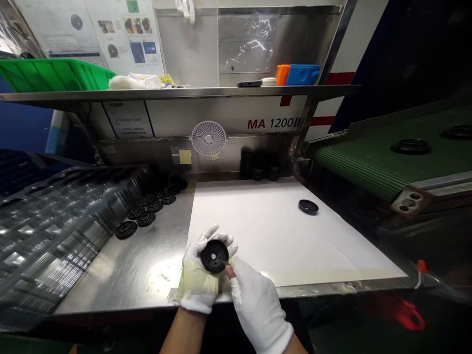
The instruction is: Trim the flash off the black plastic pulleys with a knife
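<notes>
Over the front edge of the table, my gloved left hand [201, 275] holds a round black plastic part [214, 256], its dished face with a light centre hole turned up to me. My right hand [256, 300], in a white glove with one bare fingertip showing, is closed at the part's lower right rim. Something thin and small seems pinched there, too little seen to name. Another round black part [308, 207] lies alone on the white sheet [250, 226], toward its right side. Several ringed black parts [146, 219] rest on the bare metal left of the sheet.
Stacked clear plastic trays [73, 221] fill the left. A green conveyor belt [365, 157] carries black parts at right. Above, a shelf [206, 92] holds a green bin [55, 74], a phone [249, 84] and a blue box [303, 74]. A small fan [208, 138] is mounted behind.
</notes>
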A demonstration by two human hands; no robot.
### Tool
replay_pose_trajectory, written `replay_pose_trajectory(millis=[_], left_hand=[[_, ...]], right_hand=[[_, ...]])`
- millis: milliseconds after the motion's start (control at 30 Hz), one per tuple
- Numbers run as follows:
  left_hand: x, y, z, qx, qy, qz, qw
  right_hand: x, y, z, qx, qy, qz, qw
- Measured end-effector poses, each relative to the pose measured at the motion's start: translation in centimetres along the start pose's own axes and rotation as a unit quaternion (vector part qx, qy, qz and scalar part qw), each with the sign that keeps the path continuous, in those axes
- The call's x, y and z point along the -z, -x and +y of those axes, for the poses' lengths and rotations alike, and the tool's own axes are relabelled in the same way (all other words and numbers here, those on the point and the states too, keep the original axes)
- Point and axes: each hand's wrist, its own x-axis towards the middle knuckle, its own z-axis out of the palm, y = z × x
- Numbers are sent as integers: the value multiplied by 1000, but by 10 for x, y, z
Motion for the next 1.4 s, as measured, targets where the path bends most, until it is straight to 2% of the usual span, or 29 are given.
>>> replay_pose_trajectory(millis=[100, 267, 400, 600, 800, 1000, 1200, 1400], left_hand=[[0, -2, 0, -15, 16, 2, 1000], [-3, -6, -7, -71, 56, 52, 995], [0, -2, -9, -127, 30, 54, 990], [3, 3, 0, 10, 3, -13, 1000], [-1, -4, -4, -24, 30, 20, 999], [-3, 0, -5, -80, 41, 34, 995], [1, 3, 0, 29, 4, -8, 1000], [0, -5, -11, -43, 40, 12, 998]], right_hand=[[1, 0, 3, -10, 13, -2, 1000], [-6, 7, -4, -9, 17, 9, 1000], [-8, 8, -9, 6, 7, 18, 1000], [-1, 1, 2, 7, -1, 21, 1000], [-4, 6, 1, -2, 40, 25, 999], [-11, 12, -7, 19, 18, 37, 999], [-6, 8, 5, 22, 23, 54, 998], [-5, 13, 2, 2, 62, 57, 996]])
